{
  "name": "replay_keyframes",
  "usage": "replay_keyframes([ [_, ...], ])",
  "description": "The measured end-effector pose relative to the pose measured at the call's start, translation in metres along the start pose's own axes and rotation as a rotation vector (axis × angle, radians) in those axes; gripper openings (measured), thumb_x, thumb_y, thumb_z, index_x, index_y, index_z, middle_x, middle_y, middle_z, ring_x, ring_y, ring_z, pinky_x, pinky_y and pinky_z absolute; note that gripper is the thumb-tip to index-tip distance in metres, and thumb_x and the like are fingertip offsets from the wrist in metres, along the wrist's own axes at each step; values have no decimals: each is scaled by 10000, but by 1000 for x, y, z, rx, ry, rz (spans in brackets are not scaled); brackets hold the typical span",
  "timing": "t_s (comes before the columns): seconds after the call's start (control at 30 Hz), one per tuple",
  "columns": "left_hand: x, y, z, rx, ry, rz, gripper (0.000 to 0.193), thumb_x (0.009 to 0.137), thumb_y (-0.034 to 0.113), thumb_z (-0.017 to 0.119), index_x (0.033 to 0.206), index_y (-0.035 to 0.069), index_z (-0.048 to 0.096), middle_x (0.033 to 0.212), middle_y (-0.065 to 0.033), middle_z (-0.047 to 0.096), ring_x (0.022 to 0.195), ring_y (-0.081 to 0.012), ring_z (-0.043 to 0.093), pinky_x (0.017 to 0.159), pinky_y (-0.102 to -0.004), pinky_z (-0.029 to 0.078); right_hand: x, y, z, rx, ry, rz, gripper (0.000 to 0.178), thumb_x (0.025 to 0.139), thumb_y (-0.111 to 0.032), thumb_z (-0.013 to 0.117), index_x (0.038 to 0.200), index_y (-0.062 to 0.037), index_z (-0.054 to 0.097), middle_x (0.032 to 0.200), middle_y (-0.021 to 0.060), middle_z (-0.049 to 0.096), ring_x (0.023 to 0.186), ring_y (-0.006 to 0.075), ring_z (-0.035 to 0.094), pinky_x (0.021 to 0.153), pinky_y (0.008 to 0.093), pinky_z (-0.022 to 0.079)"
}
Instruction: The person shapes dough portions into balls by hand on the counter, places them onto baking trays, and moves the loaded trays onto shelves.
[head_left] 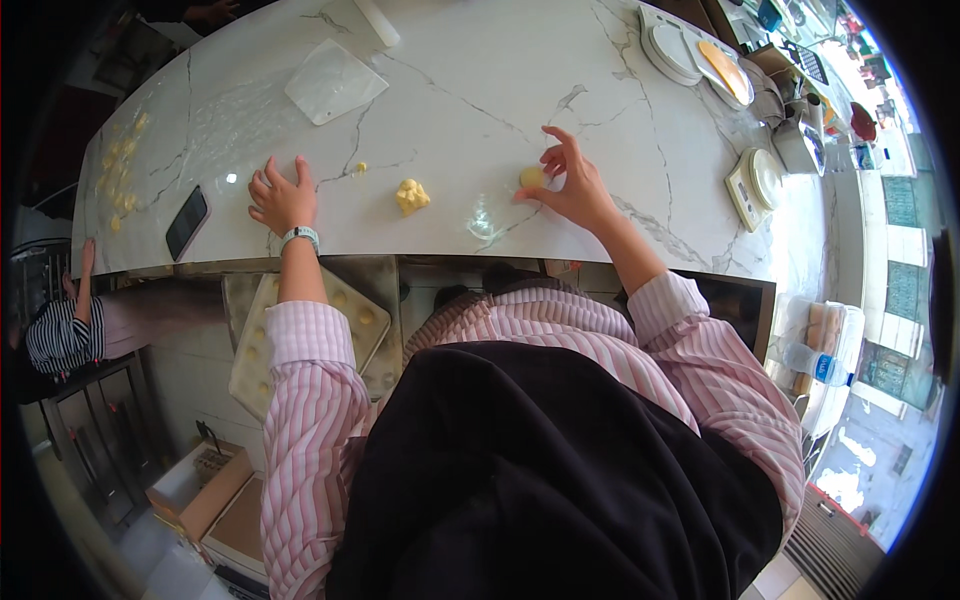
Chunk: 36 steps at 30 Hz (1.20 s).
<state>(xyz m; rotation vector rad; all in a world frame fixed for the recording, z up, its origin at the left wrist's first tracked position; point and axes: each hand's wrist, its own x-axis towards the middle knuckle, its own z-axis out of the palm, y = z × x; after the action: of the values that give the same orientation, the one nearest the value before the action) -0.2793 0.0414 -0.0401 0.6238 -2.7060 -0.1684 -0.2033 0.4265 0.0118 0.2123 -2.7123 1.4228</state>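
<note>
My left hand (pixel 285 203), with a light watch band on its wrist, rests on the marble table with its fingers spread and nothing in them. A lumpy piece of yellow dough (pixel 411 197) lies to its right, and a small dough crumb (pixel 362 167) sits just beyond. My right hand (pixel 580 187) curves around a smooth pale yellow dough ball (pixel 532 177), thumb on the near side and curled fingers on the far side; the index finger is raised. Left of this hand, a small piece of clear plastic film (pixel 482 216) lies flat.
A phone (pixel 188 222) lies left of my left hand. Farther off are a translucent scraper (pixel 335 82), a white rolling pin (pixel 378 22) and several dough bits (pixel 122 165). Kitchen scales (pixel 755 188) stand at the right. Below the edge is a tray (pixel 262 335); another person's arm (pixel 86 280) shows left.
</note>
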Motion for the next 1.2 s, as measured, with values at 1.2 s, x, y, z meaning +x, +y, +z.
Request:
replay_keyframes([
  [1.2, -165, 151, -73, -1129, -422, 710, 302, 745, 45, 641, 1041, 58, 580, 1021, -109, 586, 951, -279, 570, 804, -343, 481, -13, 30, 14, 895, 286, 205, 271, 842, -19, 514, 1097, -21, 421, 971, 68, 488, 921, 146, 517, 838, 281, 426],
])
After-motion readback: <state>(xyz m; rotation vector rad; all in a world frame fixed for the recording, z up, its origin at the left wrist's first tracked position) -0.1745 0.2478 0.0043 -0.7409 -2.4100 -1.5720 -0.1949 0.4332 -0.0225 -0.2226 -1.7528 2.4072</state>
